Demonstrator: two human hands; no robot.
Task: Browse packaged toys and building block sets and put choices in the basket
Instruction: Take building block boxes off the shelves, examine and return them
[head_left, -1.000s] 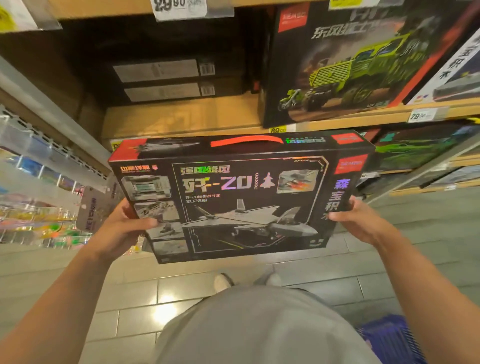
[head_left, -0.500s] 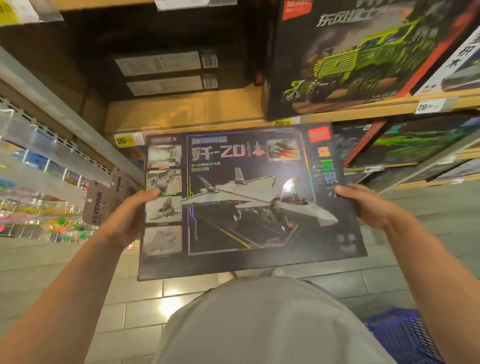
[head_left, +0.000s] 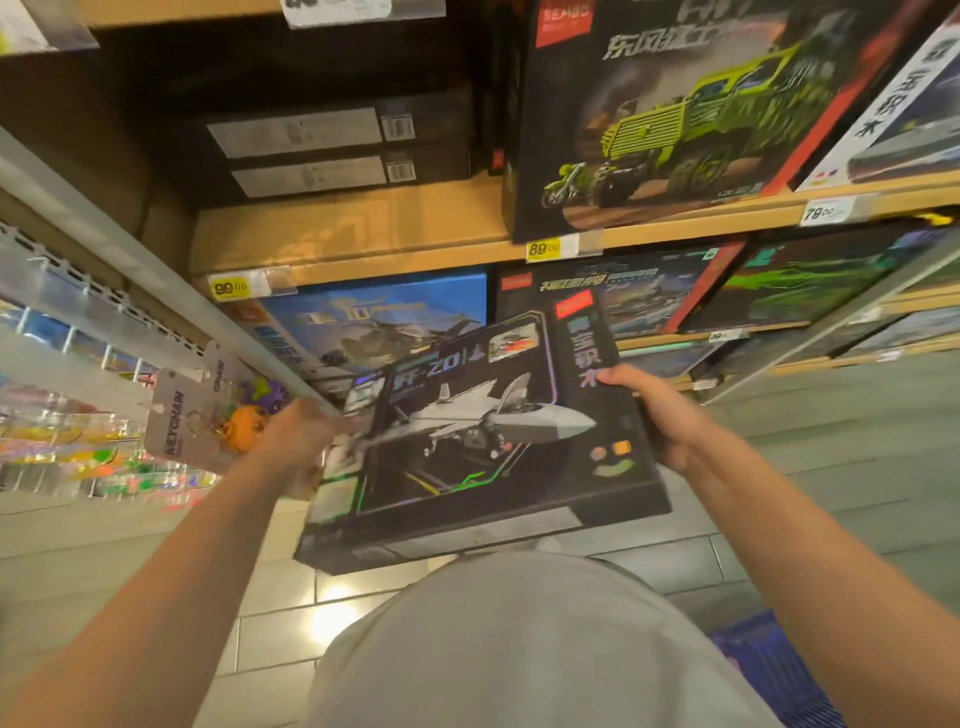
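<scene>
Toy aisle shelves (head_left: 363, 260) behind: jet box (head_left: 483, 441) held flat btwn both hands, left hand (head_left: 301, 436) & right hand (head_left: 660, 415) fingers curled on its edges, not yet in basket (head_left: 769, 670) by feet — pick pending.

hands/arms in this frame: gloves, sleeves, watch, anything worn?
Both forearms are bare up to the frame edge: no sleeves, gloves, watch or bracelet in view. No rings show on the left hand or the right hand, though the left is motion-blurred. The torso below wears a plain light grey top.
</scene>
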